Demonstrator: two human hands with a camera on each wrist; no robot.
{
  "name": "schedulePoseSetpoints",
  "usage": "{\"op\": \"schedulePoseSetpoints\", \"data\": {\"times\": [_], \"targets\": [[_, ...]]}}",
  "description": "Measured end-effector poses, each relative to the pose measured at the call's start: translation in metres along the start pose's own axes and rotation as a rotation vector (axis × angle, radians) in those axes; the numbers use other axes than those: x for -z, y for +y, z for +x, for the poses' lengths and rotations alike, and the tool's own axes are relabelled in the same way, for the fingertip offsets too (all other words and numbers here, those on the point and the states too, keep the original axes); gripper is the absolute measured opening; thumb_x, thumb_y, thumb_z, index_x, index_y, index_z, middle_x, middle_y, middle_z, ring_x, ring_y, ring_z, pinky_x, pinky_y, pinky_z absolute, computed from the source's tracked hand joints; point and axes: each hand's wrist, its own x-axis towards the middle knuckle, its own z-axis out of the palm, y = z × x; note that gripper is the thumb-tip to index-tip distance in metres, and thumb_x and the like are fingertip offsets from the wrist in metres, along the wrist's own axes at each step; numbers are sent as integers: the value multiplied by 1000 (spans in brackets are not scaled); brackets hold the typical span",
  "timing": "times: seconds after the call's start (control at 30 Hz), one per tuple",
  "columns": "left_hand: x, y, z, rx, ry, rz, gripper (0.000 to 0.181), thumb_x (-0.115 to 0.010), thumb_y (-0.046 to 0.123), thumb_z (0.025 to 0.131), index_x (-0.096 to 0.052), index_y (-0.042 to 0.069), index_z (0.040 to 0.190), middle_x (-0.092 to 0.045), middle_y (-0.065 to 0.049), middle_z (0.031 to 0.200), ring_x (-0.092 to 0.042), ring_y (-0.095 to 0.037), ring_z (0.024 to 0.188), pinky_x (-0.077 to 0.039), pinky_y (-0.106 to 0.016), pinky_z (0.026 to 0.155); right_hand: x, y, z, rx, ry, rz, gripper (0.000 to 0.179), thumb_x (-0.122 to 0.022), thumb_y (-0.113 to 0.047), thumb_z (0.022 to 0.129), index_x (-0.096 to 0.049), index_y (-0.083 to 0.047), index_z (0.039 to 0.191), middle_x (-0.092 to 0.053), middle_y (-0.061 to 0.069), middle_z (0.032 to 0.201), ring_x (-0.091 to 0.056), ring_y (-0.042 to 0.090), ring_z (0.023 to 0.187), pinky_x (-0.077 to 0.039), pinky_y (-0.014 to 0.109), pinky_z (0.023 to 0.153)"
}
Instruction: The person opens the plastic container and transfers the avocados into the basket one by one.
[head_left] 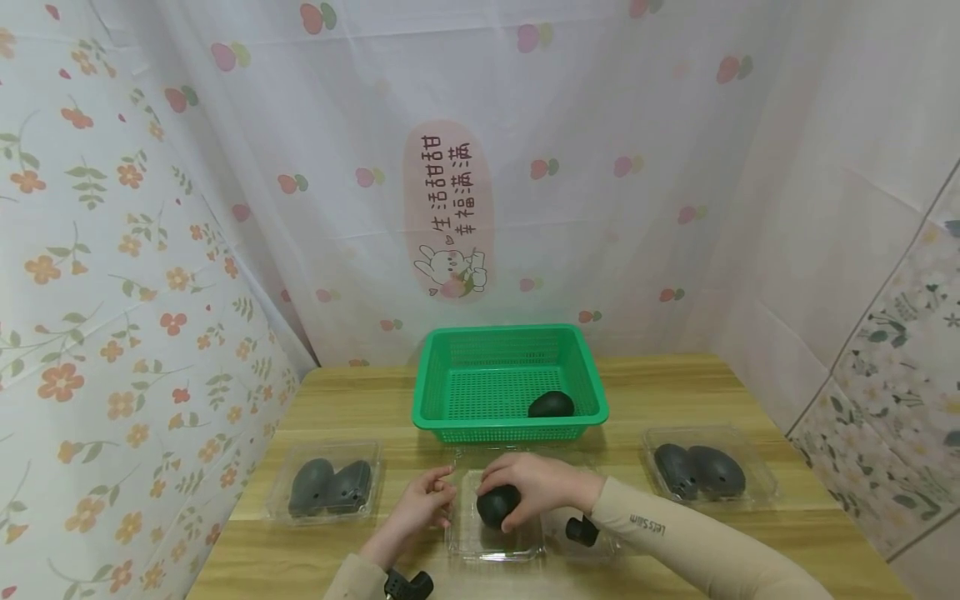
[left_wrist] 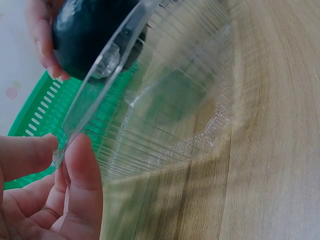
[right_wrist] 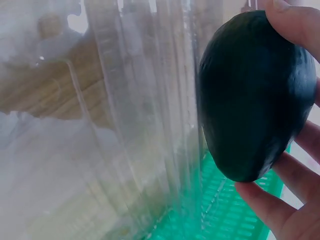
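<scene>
A dark avocado (head_left: 498, 506) is gripped by my right hand (head_left: 536, 486), fingers around its far side and thumb on its near side. It is held over a clear plastic box (head_left: 495, 550) in front of the basket. The right wrist view shows the avocado (right_wrist: 255, 95) close beside the box's ribbed clear wall (right_wrist: 145, 100). At the left side of the box is my left hand (head_left: 423, 504). In the left wrist view its thumb and a finger (left_wrist: 82, 170) pinch the corner of the box's rim (left_wrist: 82, 117).
Behind the box stands a green basket (head_left: 510, 423) with another avocado (head_left: 552, 404) inside. Clear boxes, the left box (head_left: 281, 500) and the right box (head_left: 761, 475), each hold two avocados. A patterned curtain (head_left: 585, 208) hangs behind the wooden table (head_left: 360, 392).
</scene>
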Motion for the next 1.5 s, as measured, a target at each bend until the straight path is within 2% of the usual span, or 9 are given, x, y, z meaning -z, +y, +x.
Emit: {"op": "schedulePoseSetpoints", "data": {"times": [0.33,0.57,0.83,1.13,1.33,1.5], "targets": [[0,0,0,9,-4,-11,51,-53,1,97,-32,-17,139,-50,-4,89,-52,-12,72,-50,-21,50,14,0,-1,14,41,-37,54,-83,-39,75,-67,-19,122,-59,1,125,-54,16,116,-47,25,94],[0,1,-1,15,-5,-18,52,-53,2,97,-31,-17,140,-49,-4,90,-52,-13,72,-50,-21,51,26,1,-1,1,38,-14,53,-82,-38,77,-65,-19,124,-58,3,128,-54,17,117,-49,25,92],[0,0,-1,17,-7,-28,52,-54,2,97,-31,-17,140,-48,-4,90,-52,-13,72,-50,-20,51,38,7,-2,22,79,-32,52,-81,-37,78,-66,-17,123,-59,2,126,-54,18,117,-50,26,91],[0,1,0,23,-9,-26,53,-53,1,96,-30,-17,140,-48,-4,90,-52,-13,72,-50,-20,51,53,11,-4,-29,80,-27,52,-82,-34,78,-65,-18,125,-58,4,127,-54,21,118,-51,29,90],[0,2,-1,23,-8,-17,53,-54,3,97,-31,-17,140,-49,-5,91,-53,-15,73,-51,-21,51,60,13,-5,-58,95,-2,51,-81,-34,79,-65,-19,125,-57,2,130,-53,21,119,-51,30,90],[-1,2,-1,19,-5,-15,52,-54,3,97,-31,-17,140,-48,-4,89,-52,-14,72,-50,-21,50,64,15,-5,-123,88,14,51,-78,-39,81,-63,-25,128,-54,-3,133,-50,18,122,-51,29,89]]}}
